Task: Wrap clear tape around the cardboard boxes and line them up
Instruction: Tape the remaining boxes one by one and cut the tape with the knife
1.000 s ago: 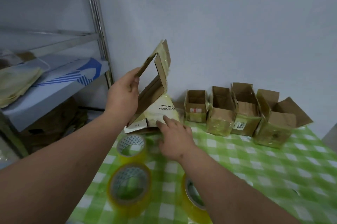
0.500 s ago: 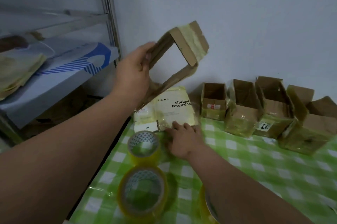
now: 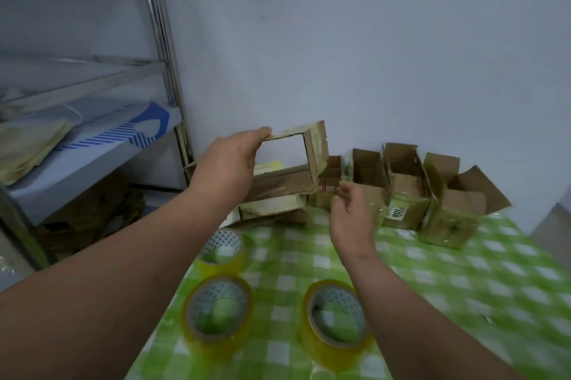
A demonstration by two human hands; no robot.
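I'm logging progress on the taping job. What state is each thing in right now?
Open-ended brown cardboard box: held up off the table, opened into a see-through frame.
Left hand: grips that box's edge.
Right hand: raised, fingers loosely curled, holding nothing.
Four brown cardboard boxes along the wall: upright, lined up, flaps open, wrapped in tape.
Three yellowish clear tape rolls: lying flat on the green checked tablecloth, untouched.

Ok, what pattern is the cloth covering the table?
A green and white check, seen in the head view, on the tablecloth.
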